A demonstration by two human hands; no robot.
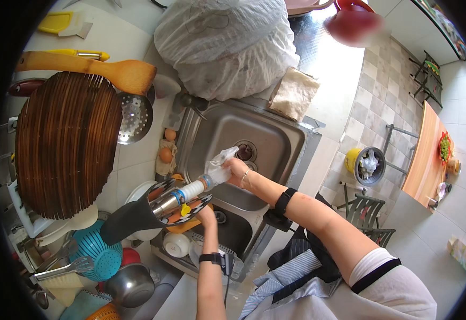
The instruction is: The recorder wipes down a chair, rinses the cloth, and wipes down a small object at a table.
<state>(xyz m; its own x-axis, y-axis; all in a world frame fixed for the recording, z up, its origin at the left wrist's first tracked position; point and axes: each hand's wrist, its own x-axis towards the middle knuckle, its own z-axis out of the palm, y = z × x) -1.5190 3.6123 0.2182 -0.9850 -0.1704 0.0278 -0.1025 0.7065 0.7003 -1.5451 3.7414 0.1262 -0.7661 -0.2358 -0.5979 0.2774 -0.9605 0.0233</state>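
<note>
My right hand (237, 171) grips a crumpled, thin white cloth or plastic piece (220, 164) above the large basin of the steel sink (253, 192). This piece meets the tip of a faucet (193, 191) with a white ribbed section, blue bands and a yellow tag. Around the faucet's metal part is a dark flared object (133, 218) with a checkered edge; its exact kind is unclear. My left hand (206, 215) is beside that edge, its fingers mostly hidden. Below it, a white bowl (177, 245) sits at the smaller dark basin (233, 232).
Left of the sink hang a slatted wooden board (69, 144), a wooden spatula (129, 76) and a skimmer (135, 120). Two eggs (166, 155) rest by the rim. A large white plastic bag (229, 48) and folded cloth (295, 94) lie behind. A blue colander (97, 250) is lower left.
</note>
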